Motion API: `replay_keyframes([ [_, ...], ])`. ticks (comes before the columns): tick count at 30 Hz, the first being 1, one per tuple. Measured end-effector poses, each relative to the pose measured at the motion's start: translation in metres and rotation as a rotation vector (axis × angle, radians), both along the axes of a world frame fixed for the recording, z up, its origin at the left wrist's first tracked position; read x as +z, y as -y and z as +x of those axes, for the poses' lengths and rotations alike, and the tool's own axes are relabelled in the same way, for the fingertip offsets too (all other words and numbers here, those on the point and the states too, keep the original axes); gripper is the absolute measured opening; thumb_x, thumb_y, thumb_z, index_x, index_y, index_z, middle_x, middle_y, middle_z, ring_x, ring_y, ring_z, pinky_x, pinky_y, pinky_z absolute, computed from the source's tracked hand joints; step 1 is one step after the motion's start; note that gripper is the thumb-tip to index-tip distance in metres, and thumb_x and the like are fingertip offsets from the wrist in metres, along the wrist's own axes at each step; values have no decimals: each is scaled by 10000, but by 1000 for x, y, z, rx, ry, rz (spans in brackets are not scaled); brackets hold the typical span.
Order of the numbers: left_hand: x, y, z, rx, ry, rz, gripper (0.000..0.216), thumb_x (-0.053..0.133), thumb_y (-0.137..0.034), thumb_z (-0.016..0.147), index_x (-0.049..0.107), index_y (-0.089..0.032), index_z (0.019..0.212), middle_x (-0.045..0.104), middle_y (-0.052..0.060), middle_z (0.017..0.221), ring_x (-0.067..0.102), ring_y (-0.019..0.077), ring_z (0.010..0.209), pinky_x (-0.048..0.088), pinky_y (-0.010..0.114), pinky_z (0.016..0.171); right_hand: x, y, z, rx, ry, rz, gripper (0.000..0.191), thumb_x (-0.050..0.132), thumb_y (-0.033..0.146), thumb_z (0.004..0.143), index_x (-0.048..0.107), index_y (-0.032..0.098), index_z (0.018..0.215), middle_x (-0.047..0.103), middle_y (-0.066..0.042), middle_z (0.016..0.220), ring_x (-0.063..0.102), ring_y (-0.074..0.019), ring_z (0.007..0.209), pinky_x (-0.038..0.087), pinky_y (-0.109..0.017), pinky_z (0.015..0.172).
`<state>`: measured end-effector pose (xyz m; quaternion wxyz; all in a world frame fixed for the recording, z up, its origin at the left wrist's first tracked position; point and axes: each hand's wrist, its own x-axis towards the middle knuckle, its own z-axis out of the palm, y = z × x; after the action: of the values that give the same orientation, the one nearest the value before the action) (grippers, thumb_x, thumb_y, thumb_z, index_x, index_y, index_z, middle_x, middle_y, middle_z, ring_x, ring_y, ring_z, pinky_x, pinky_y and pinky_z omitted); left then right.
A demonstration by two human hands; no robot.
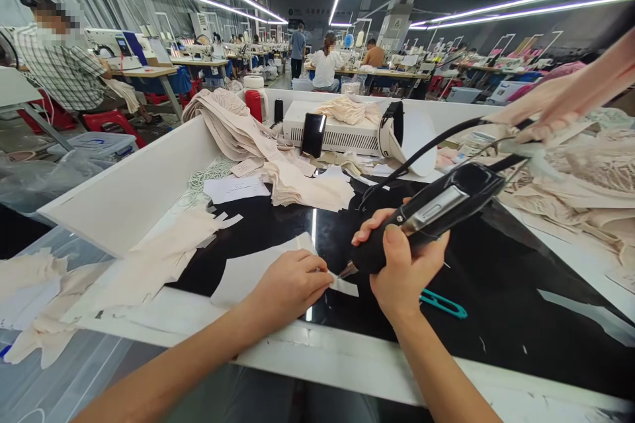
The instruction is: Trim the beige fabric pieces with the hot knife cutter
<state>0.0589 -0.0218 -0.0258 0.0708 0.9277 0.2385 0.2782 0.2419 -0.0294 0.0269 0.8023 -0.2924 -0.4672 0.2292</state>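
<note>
My right hand is wrapped round a black corded hand-held tool with a silver lever on its side. Its thin metal tip points down to the left and meets a narrow pale strip. My left hand pinches the edge of a white cut piece close to that tip, fingers pressed together. Part of the piece is hidden under my left hand. The piece lies on the glossy black tabletop. Just right of my right wrist lies a teal flat-handled tool, partly covered by the wrist.
Stacks of beige fabric pieces lie at the back, more on the left. A white vented box bears a phone. A cable runs from the tool. Beige fabric heaps at right. A seated person works at left.
</note>
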Motion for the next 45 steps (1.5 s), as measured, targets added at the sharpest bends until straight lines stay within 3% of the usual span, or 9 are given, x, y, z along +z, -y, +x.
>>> replay_keyframes([
  [13, 0, 0, -1, 1, -20, -23, 145, 646, -167, 1110, 786, -202, 1127, 794, 40, 1121, 731, 216, 1007, 573, 368, 893, 2, 1, -2, -25, 8, -46, 288, 816, 285, 957, 585, 306, 1127, 729, 68, 834, 662, -149, 596, 581, -312, 537],
  [19, 0, 0, -1, 5, -10, -12, 164, 629, -163, 1117, 790, -194, 1110, 793, 47, 1111, 731, 213, 1006, 574, 363, 886, 5, 6, 7, -84, -28, -27, 381, 855, 342, 922, 574, 290, 1174, 728, 78, 829, 654, -136, 561, 604, -308, 532],
  [29, 1, 0, -2, -1, -10, -12, 180, 616, -153, 1118, 790, -190, 1099, 790, 50, 1106, 735, 216, 1007, 573, 363, 886, 3, 7, 8, -63, 22, -69, 295, 813, 316, 948, 577, 287, 1123, 729, 76, 828, 666, -131, 570, 606, -297, 546],
  [35, 0, -1, -2, 5, -15, -21, 176, 630, -163, 1111, 802, -200, 1127, 791, 43, 1105, 730, 220, 1011, 576, 371, 882, 6, 12, 1, -18, -48, -27, 353, 835, 323, 927, 597, 298, 1186, 733, 74, 836, 666, -138, 571, 597, -302, 526],
  [45, 0, 0, -1, -6, -17, -17, 172, 641, -153, 1106, 804, -193, 1144, 797, 41, 1101, 728, 223, 1003, 567, 362, 883, -4, 14, -5, 0, 8, -90, 325, 802, 309, 952, 558, 305, 1166, 714, 68, 858, 668, -144, 610, 585, -318, 558],
])
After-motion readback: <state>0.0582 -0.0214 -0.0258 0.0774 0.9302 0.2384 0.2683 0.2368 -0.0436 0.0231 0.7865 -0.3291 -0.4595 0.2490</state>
